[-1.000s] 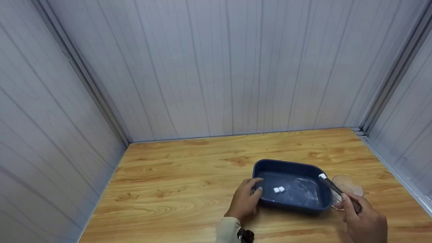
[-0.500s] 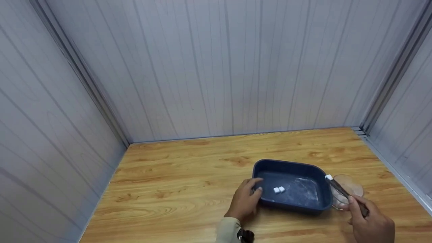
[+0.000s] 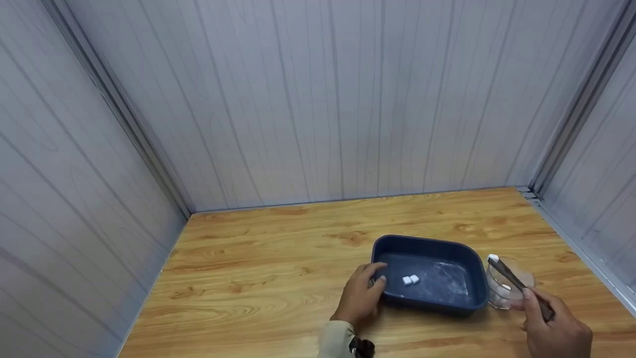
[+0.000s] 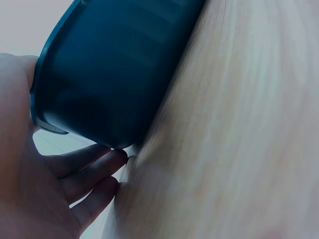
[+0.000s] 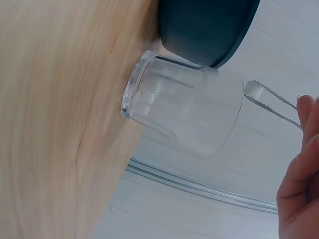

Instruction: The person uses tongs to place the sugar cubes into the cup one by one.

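My left hand [image 3: 360,297] holds the left end of a dark blue rectangular pan [image 3: 428,304], fingers and thumb at its rim. In the left wrist view, several fingertips lie along the pan's outer wall. Two white sugar cubes [image 3: 407,281] rest on the pan's floor. My right hand [image 3: 559,325] grips small metal tongs [image 3: 512,276]. Their serrated tips pinch another white cube [image 5: 253,90], held right at the mouth of a clear glass [image 5: 184,104]. Several white cubes show at the bottom of the glass, which stands beside the pan's right end.
The wood-grain table [image 3: 278,268] runs back to pale panelled walls [image 3: 308,99] on the far side and both flanks. White powdery marks [image 3: 449,279] streak the pan's floor. A dark watch [image 3: 361,346] sits at the left wrist.
My right hand has moved right, carrying the tongs and their cube from over the pan's right rim to the glass. The left hand, the pan and its two cubes stay put.
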Demonstrator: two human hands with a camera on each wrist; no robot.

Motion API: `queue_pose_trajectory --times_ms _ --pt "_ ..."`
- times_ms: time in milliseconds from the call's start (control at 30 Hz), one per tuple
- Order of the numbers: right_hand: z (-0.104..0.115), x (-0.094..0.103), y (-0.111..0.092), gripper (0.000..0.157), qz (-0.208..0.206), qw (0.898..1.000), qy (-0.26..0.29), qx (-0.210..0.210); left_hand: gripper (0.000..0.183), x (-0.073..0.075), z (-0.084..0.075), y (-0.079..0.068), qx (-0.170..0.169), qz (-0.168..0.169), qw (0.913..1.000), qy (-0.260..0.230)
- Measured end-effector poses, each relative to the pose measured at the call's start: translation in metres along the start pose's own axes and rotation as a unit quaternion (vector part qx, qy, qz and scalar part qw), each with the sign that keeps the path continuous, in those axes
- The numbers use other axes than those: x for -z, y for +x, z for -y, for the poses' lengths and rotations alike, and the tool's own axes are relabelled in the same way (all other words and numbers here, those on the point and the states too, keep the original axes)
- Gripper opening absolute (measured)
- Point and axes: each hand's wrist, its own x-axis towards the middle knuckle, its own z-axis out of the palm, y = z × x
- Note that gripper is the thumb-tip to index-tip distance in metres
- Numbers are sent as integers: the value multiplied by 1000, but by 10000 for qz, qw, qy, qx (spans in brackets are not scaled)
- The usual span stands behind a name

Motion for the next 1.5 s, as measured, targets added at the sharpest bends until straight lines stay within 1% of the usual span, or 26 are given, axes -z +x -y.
queue_pose_trajectory --times_ms 67,200,233,367,467,567,633,833,967,1033,1233,1367,1433,1500 --pt "0 1 1 19 -106 9999 -15 -96 31 0 1 0 -9 -8 10000 -33" --pt "-23 -3 3 25 -207 9988 -280 -352 31 0 2 0 4 -6 10000 -57" --pt "-25 -3 4 27 -210 9983 -349 -411 31 0 2 0 16 -3 10000 -55" --pt "-27 -1 3 31 -242 9963 -584 -590 31 0 2 1 61 24 10000 -46" --pt "-27 0 3 32 -254 9945 -675 -761 31 0 2 1 111 44 9999 -65" --pt "-28 -1 3 34 -254 9937 -691 -846 31 0 1 0 118 33 9999 -63" --pt "-30 -1 3 34 -305 9940 -542 -902 31 0 1 0 100 34 9999 -57" --pt "-35 -1 2 30 -524 9947 -45 -888 31 -1 2 -1 99 61 9999 -48" --pt "-37 -2 1 32 -406 9935 -355 -1007 31 -1 2 0 98 37 9999 -56" --pt "-37 -2 1 33 -263 9923 -558 -1077 31 -1 2 0 86 38 9999 -76" --pt "-38 -3 1 31 112 9899 -943 -1054 31 -1 2 1 46 6 10000 -65" --pt "-38 -4 0 31 160 9878 -951 -1221 31 -1 0 1 11 -15 10000 -20" --pt "-39 -5 0 30 137 9888 -851 -1220 31 -1 0 1 19 -21 10000 -12" --pt "-40 -6 0 28 62 9909 -750 -1114 31 -1 0 1 15 -23 10000 -12"
